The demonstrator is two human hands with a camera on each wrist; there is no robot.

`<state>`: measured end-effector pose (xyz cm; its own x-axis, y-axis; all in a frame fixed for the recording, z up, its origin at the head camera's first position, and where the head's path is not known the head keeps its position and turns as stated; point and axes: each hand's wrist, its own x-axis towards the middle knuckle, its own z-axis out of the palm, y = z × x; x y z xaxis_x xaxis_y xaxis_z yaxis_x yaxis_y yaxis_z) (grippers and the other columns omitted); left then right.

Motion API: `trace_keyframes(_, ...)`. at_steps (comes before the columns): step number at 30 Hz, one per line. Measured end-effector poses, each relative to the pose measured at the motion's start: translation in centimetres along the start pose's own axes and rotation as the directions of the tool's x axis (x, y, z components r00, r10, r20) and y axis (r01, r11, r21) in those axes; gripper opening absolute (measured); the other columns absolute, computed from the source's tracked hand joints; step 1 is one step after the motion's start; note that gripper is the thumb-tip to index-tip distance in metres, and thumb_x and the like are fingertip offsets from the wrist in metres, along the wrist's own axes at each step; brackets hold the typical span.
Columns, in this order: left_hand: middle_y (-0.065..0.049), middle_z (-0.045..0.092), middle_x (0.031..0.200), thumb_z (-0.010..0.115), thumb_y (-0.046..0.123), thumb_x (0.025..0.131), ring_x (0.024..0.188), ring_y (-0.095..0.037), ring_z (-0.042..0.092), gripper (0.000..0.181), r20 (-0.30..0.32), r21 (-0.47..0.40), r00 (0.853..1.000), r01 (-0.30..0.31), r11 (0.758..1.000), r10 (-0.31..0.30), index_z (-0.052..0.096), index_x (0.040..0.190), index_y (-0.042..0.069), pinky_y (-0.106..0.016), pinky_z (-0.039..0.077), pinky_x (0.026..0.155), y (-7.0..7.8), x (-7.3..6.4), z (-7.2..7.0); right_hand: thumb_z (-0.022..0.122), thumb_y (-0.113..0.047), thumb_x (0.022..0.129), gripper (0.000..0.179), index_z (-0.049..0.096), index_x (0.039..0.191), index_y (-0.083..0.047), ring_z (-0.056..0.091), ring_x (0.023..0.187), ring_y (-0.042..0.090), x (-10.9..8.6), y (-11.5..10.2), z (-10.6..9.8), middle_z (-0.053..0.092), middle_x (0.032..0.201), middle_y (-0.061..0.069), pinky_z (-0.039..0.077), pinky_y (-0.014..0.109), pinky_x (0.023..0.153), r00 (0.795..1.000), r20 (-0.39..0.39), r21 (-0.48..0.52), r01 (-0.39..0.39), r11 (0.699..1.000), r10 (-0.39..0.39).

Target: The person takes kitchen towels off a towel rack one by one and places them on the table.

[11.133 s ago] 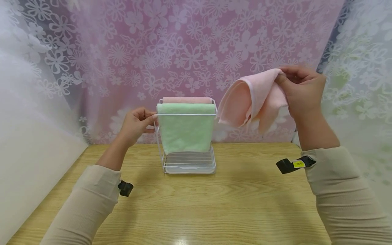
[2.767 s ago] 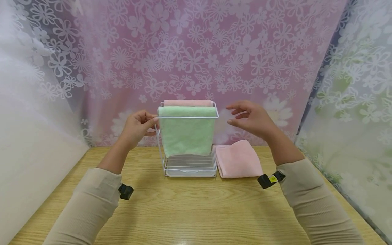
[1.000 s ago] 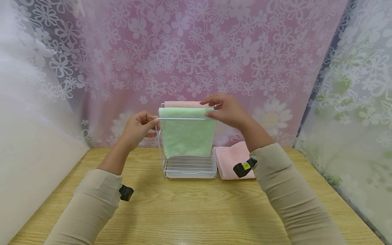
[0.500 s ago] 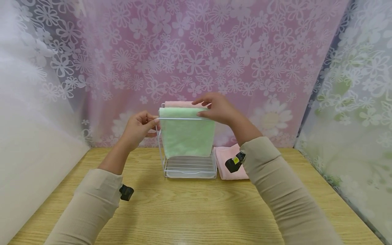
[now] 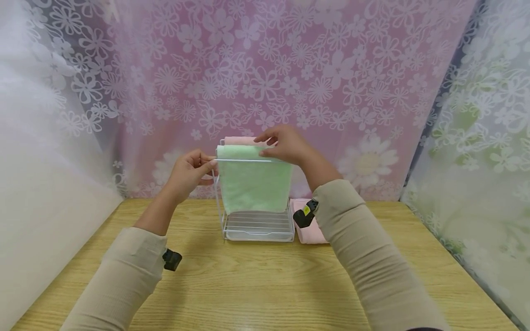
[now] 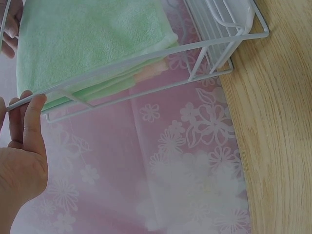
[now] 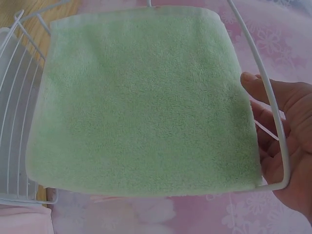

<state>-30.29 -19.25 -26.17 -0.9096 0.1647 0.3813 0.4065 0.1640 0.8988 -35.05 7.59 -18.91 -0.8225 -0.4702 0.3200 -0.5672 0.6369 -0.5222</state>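
Observation:
A white wire towel rack (image 5: 258, 233) stands on the table with a green towel (image 5: 254, 186) draped over its front bar. Behind it hangs a pink towel (image 5: 238, 140). My left hand (image 5: 187, 174) pinches the rack's upper left corner; in the left wrist view its fingers (image 6: 33, 124) curl over the frame wire. At the top right of the green towel is my right hand (image 5: 285, 146), its thumb in front and its fingers above and behind the fold, loosely bent and apart. In the right wrist view the thumb (image 7: 253, 84) meets the towel's edge. Part of that hand lies behind the wire.
A folded pink towel (image 5: 312, 233) lies on the wooden table (image 5: 248, 285) against the rack's right side, partly covered by the right sleeve and its wrist camera (image 5: 305, 214). A flowered pink curtain (image 5: 281, 69) hangs close behind the rack.
The loose pink towel, held up in the right hand at first, was laid beside the rack. My right hand then moved left over the green towel's top. The left hand stayed put.

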Motion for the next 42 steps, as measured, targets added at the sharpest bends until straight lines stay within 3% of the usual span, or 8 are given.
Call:
trace_keyframes(4, -0.011, 0.063, 0.09, 0.06, 0.018, 0.099, 0.089, -0.039, 0.064, 0.019, 0.001, 0.001, 1.0, 0.003, 1.0, -0.003, 0.056, 0.098, 0.0, -0.034, 0.059, 0.074, 0.0, 0.1, -0.1, 0.076, -0.015, 0.086, 0.033, 0.071, 0.119, -0.011, 0.057, 0.108, 0.024, 0.3, -0.1, 0.1, 0.065, 0.118, 0.006, 0.051, 0.036, 0.091, 1.0, 0.018, -0.003, -0.008, 1.0, 0.008)
trace_keyframes(8, -0.008, 0.063, 0.088, 0.06, 0.018, 0.099, 0.085, -0.03, 0.065, 0.018, -0.001, 0.001, 1.0, 0.006, 1.0, -0.006, 0.056, 0.097, 0.0, -0.034, 0.059, 0.074, 0.0, 0.1, 0.0, 0.076, -0.013, 0.085, 0.035, 0.071, 0.12, -0.011, 0.058, 0.109, 0.025, 0.6, -0.3, 0.2, 0.066, 0.117, 0.007, 0.051, 0.037, 0.091, 0.999, 0.039, -0.012, -0.007, 1.0, 0.008)
trace_keyframes(12, -0.01, 0.063, 0.089, 0.06, 0.018, 0.099, 0.083, -0.023, 0.066, 0.019, -0.001, 0.006, 1.0, 0.006, 1.0, -0.006, 0.056, 0.098, -0.001, -0.039, 0.059, 0.077, 0.0, 0.1, 0.0, 0.076, -0.013, 0.086, 0.034, 0.071, 0.12, -0.012, 0.061, 0.104, 0.023, 1.0, -0.3, 0.4, 0.067, 0.116, 0.006, 0.053, 0.035, 0.087, 0.998, 0.066, -0.01, -0.022, 1.0, 0.023)
trace_keyframes(17, -0.016, 0.062, 0.094, 0.059, 0.018, 0.099, 0.086, -0.028, 0.066, 0.02, 0.003, 0.012, 1.0, 0.001, 1.0, -0.001, 0.055, 0.099, -0.002, -0.042, 0.058, 0.079, 0.0, 0.2, 0.1, 0.076, -0.012, 0.086, 0.032, 0.071, 0.118, -0.011, 0.062, 0.099, 0.021, 1.3, -0.1, 0.7, 0.068, 0.113, 0.007, 0.053, 0.034, 0.086, 0.997, 0.078, -0.011, -0.022, 1.0, 0.023)
trace_keyframes(23, -0.014, 0.063, 0.092, 0.06, 0.015, 0.099, 0.082, -0.029, 0.066, 0.017, 0.0, -0.008, 1.0, -0.003, 1.0, 0.003, 0.056, 0.096, -0.001, -0.042, 0.059, 0.077, -0.1, 0.2, 0.1, 0.076, -0.009, 0.086, 0.028, 0.073, 0.115, -0.009, 0.065, 0.097, 0.019, 1.4, 0.0, 0.9, 0.07, 0.111, 0.008, 0.054, 0.033, 0.085, 0.997, 0.069, 0.017, -0.025, 1.0, 0.024)
trace_keyframes(29, -0.019, 0.063, 0.092, 0.061, 0.016, 0.098, 0.082, -0.032, 0.067, 0.015, 0.002, -0.026, 1.0, -0.002, 1.0, 0.002, 0.056, 0.093, 0.003, -0.045, 0.058, 0.078, 0.0, 0.2, 0.1, 0.073, -0.007, 0.088, 0.024, 0.074, 0.112, -0.007, 0.065, 0.098, 0.019, 1.3, 0.0, 1.0, 0.07, 0.112, 0.007, 0.053, 0.033, 0.085, 1.0, 0.012, 0.042, -0.028, 0.999, 0.027)
trace_keyframes(34, -0.017, 0.063, 0.09, 0.061, 0.016, 0.098, 0.079, -0.027, 0.067, 0.015, 0.006, -0.025, 1.0, -0.007, 1.0, 0.007, 0.057, 0.093, 0.003, -0.041, 0.059, 0.075, 0.1, 0.3, 0.1, 0.072, -0.008, 0.089, 0.022, 0.075, 0.111, -0.009, 0.062, 0.099, 0.019, 1.0, 0.2, 0.9, 0.07, 0.111, 0.006, 0.052, 0.034, 0.086, 0.998, -0.052, 0.046, -0.035, 0.998, 0.037)
trace_keyframes(42, -0.002, 0.063, 0.082, 0.06, 0.015, 0.099, 0.08, -0.024, 0.066, 0.013, -0.003, -0.034, 1.0, -0.004, 0.999, 0.004, 0.057, 0.093, 0.004, -0.032, 0.06, 0.07, -0.2, 0.3, 0.1, 0.069, -0.008, 0.092, 0.018, 0.075, 0.109, -0.011, 0.057, 0.114, 0.021, 0.6, 0.4, 0.8, 0.067, 0.119, 0.004, 0.05, 0.034, 0.091, 0.981, -0.193, 0.123, -0.011, 0.992, 0.035)
